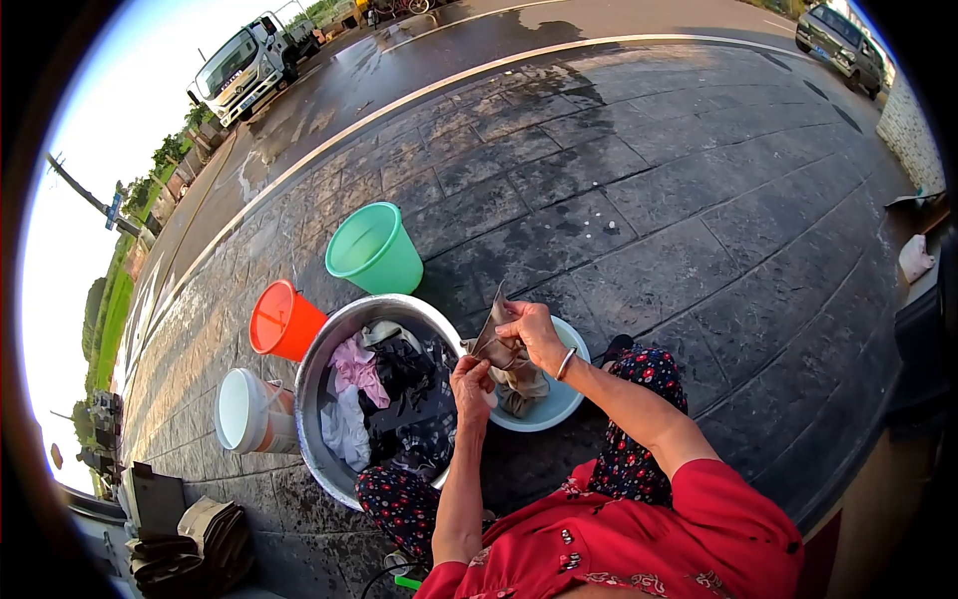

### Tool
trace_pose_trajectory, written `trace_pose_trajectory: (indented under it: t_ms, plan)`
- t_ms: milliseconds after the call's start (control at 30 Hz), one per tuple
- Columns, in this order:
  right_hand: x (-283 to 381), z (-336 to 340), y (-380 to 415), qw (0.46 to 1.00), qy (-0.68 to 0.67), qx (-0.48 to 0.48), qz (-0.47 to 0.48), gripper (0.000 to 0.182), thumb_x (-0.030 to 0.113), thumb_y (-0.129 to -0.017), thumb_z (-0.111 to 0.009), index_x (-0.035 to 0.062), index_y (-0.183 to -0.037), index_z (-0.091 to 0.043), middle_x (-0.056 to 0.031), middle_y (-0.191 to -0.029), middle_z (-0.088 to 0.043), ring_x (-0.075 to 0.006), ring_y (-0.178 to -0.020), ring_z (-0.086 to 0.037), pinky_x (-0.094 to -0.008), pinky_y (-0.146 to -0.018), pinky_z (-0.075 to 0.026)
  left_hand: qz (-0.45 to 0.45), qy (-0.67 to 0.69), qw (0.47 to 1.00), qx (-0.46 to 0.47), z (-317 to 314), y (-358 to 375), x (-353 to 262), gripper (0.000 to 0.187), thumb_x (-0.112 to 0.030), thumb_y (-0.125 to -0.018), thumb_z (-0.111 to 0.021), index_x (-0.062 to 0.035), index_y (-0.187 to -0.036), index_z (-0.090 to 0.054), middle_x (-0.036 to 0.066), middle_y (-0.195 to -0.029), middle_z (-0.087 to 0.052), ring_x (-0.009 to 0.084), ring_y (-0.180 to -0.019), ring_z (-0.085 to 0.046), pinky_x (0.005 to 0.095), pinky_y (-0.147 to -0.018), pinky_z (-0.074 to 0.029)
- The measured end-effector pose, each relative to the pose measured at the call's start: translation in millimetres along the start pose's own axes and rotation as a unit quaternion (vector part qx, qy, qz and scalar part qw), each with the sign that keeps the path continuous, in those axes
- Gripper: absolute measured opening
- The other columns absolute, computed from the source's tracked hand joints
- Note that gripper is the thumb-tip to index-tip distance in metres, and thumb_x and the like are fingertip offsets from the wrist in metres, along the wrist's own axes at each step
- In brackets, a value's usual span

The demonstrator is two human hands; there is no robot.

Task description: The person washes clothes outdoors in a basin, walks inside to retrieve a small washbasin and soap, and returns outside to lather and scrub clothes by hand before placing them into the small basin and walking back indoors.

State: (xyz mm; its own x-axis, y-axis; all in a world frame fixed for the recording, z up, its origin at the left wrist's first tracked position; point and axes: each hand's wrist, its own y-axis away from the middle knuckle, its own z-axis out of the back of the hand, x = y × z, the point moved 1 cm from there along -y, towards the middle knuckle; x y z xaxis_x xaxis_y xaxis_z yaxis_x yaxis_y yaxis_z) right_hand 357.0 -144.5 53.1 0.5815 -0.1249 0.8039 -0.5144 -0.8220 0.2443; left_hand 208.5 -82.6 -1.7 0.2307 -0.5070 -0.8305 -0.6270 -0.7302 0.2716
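A brown cloth (492, 339) is stretched between my two hands, above a light blue basin. My left hand (473, 385) pinches its lower left edge, and my right hand (531, 329), with a bangle at the wrist, grips its upper right part. More brown cloth (521, 387) lies in the light blue basin (571, 399) beneath. To the left stands a large metal basin (311, 394) holding wet clothes: a pink piece (359, 371), a white piece (345, 427) and dark pieces (404, 371).
A green bucket (374, 248), a red bucket (285, 319) and a white bucket (254, 411) stand around the metal basin's far and left sides. Folded cardboard (205, 539) is at the lower left. A truck (244, 70) and a car (840, 46) are far off by the road.
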Motion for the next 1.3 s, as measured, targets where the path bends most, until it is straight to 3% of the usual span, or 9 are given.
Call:
trace_pose_trajectory:
  t_ms: [233, 433, 567, 700, 767, 833, 900, 1067, 1300]
  plan:
    - [12, 3, -9, 0.995, -0.093, -0.013, 0.029, 0.023, -0.008, -0.079, -0.051, -0.0041, -0.101, -0.059, -0.0074, -0.087, -0.062, -0.0137, -0.074, -0.06, -0.0283, -0.07, -0.05, 0.046, 0.103, 0.988, -0.101, 25, 8, 11, 0.008, -0.002, -0.081, -0.048, -0.0082, -0.076, -0.047, -0.002, -0.059, -0.039, 0.0083, -0.045, -0.033, 0.0223, -0.042, -0.028]
    - [3, 5, -10, 0.985, -0.106, 0.038, -0.133, 0.01, 0.007, -0.085, -0.052, 0.001, -0.091, -0.059, -0.005, -0.078, -0.06, -0.014, -0.067, -0.058, -0.0282, -0.064, -0.049, 0.068, 0.142, 0.987, -0.014, 2, 11, -34, 0.025, -0.031, -0.088, -0.05, -0.0068, -0.091, -0.05, -0.002, -0.061, -0.044, 0.0053, -0.044, -0.033, 0.0209, -0.042, -0.026]
    - [20, 7, -9, 0.98, -0.164, -0.017, -0.115, 0.015, 0.013, -0.077, -0.065, 0.0019, -0.087, -0.06, -0.0055, -0.075, -0.059, -0.0157, -0.066, -0.058, -0.029, -0.062, -0.047, 0.019, -0.195, 0.976, 0.092, -23, 33, -57, 0.033, -0.001, -0.062, -0.067, -0.0009, -0.093, -0.056, 0.0, -0.072, -0.054, 0.0087, -0.059, -0.052, 0.0216, -0.053, -0.04]
    - [18, 11, -10, 0.996, -0.057, 0.008, -0.071, 0.019, 0.001, -0.062, -0.064, 0.0005, -0.081, -0.06, -0.0052, -0.072, -0.057, -0.0159, -0.063, -0.055, -0.0269, -0.057, -0.044, 0.012, -0.297, 0.929, 0.221, -41, 49, -65, 0.019, 0.007, -0.063, -0.062, 0.0024, -0.082, -0.061, 0.003, -0.078, -0.06, 0.0125, -0.072, -0.058, 0.0252, -0.069, -0.046]
    - [14, 6, -6, 0.995, -0.037, 0.039, -0.08, 0.019, -0.001, -0.059, -0.057, -0.0002, -0.077, -0.058, -0.0035, -0.07, -0.055, -0.014, -0.06, -0.051, -0.0243, -0.053, -0.04, -0.115, -0.367, 0.887, 0.254, -57, 48, -75, 0.018, 0.006, -0.066, -0.061, 0.0033, -0.083, -0.061, 0.003, -0.078, -0.061, 0.0122, -0.074, -0.059, 0.0242, -0.067, -0.046]
    - [9, 1, -2, 0.984, -0.03, 0.132, -0.118, 0.019, 0.0, -0.057, -0.054, -0.0011, -0.076, -0.057, -0.0022, -0.069, -0.053, -0.0122, -0.058, -0.048, -0.0234, -0.05, -0.037, -0.086, -0.308, 0.938, 0.134, -56, 38, -77, 0.026, 0.003, -0.068, -0.057, 0.0016, -0.094, -0.059, 0.003, -0.08, -0.059, 0.0108, -0.068, -0.056, 0.0217, -0.061, -0.044]
    - [-5, 12, -15, 0.976, -0.015, 0.165, -0.144, 0.042, -0.003, -0.056, -0.049, -0.0083, -0.097, -0.059, -0.0035, -0.075, -0.057, -0.0108, -0.059, -0.051, -0.0203, -0.051, -0.042, -0.141, -0.222, 0.964, 0.03, -52, 28, -74, 0.036, 0.002, -0.067, -0.056, 0.0006, -0.104, -0.056, 0.002, -0.077, -0.058, 0.0078, -0.061, -0.052, 0.0201, -0.054, -0.04]
    - [2, 1, 4, 0.942, 0.065, 0.264, -0.195, 0.033, -0.001, -0.058, -0.051, -0.0071, -0.09, -0.062, -0.0056, -0.071, -0.058, -0.0126, -0.061, -0.055, -0.0218, -0.055, -0.046, 0.08, -0.281, 0.942, 0.168, -20, 17, -72, 0.037, 0.0, -0.068, -0.061, 0.0022, -0.105, -0.061, -0.002, -0.075, -0.058, 0.0034, -0.057, -0.045, 0.0174, -0.05, -0.03]
    - [14, -5, 4, 0.983, -0.118, 0.114, -0.078, 0.048, 0.035, -0.078, -0.066, 0.0046, -0.113, -0.053, -0.0069, -0.097, -0.058, -0.0129, -0.088, -0.056, -0.0258, -0.074, -0.045, -0.008, -0.025, 0.996, 0.091, -18, 17, -72, 0.022, -0.012, -0.075, -0.066, -0.0005, -0.093, -0.06, -0.001, -0.069, -0.057, 0.0038, -0.05, -0.041, 0.0179, -0.045, -0.029]
